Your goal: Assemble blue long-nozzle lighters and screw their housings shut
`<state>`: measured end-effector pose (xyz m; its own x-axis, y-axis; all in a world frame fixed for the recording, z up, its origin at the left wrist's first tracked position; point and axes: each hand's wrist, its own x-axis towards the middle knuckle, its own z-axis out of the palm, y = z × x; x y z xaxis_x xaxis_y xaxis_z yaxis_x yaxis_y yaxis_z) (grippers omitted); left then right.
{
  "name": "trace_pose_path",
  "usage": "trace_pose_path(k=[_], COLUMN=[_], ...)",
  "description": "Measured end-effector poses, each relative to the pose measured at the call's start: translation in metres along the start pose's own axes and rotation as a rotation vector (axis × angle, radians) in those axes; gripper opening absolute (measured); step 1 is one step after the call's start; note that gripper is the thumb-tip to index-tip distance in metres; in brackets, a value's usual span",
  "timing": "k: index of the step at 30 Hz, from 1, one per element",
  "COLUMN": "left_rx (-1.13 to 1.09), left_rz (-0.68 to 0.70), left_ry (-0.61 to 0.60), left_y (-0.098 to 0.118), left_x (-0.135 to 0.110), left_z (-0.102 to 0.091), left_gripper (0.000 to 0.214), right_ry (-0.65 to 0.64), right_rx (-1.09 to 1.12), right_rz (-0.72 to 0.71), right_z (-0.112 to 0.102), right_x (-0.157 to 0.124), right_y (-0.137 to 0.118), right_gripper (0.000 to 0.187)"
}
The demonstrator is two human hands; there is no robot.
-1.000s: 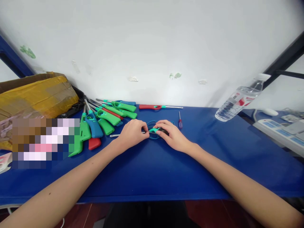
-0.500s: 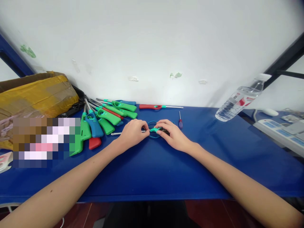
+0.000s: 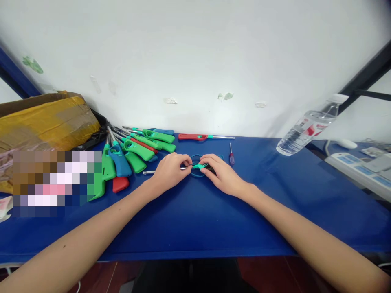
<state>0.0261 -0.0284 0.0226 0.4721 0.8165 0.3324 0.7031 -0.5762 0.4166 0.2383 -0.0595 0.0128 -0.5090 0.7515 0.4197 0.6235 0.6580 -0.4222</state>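
Both hands work on a long-nosed lighter with a green trigger part (image 3: 199, 167) and a metal tube (image 3: 149, 172) sticking out to the left. My left hand (image 3: 173, 169) pinches it where the tube meets the green part. My right hand (image 3: 224, 175) has its thumb and fingers closed round the green part's right side, by a dark piece mostly hidden under the fingers. Thin blue curved edges (image 3: 198, 176) show round the green part, on the table; what they belong to is partly covered.
A heap of green, blue and red lighters (image 3: 139, 148) lies left of my hands. Behind them is a red lighter (image 3: 194, 137); a small screwdriver (image 3: 231, 156) lies right. Further out are a taped box (image 3: 49, 122), a water bottle (image 3: 305, 126) and a power strip (image 3: 351, 162).
The view has shifted slightly. Both hands keep their hold on the lighter; the green part has turned or shifted a little between the fingers.
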Motion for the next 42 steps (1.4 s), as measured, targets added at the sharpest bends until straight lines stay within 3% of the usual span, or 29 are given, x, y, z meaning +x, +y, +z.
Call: trace_pose_path(k=[13, 23, 32, 37, 42], left_rx=[0.038, 0.019, 0.085, 0.108, 0.104], left_rz=[0.066, 0.259, 0.413, 0.421, 0.411], left_ry=[0.005, -0.011, -0.045, -0.028, -0.02], left_y=[-0.003, -0.005, -0.005, -0.007, -0.005], left_x=[-0.001, -0.002, -0.005, -0.005, -0.006], left_z=[0.002, 0.001, -0.002, 0.002, 0.001], left_gripper=[0.009, 0.016, 0.036, 0.028, 0.029], right_ry=[-0.001, -0.007, -0.071, -0.078, -0.074], right_rx=[-0.156, -0.314, -0.228, -0.162, -0.12], right_rz=[-0.03, -0.133, -0.078, -0.045, -0.062], right_z=[-0.003, -0.01, -0.012, -0.026, -0.039], right_x=[-0.002, -0.001, -0.003, -0.004, -0.005], right_y=[0.001, -0.002, -0.003, 0.005, 0.017], right_gripper=[0.026, 0.029, 0.032, 0.035, 0.021])
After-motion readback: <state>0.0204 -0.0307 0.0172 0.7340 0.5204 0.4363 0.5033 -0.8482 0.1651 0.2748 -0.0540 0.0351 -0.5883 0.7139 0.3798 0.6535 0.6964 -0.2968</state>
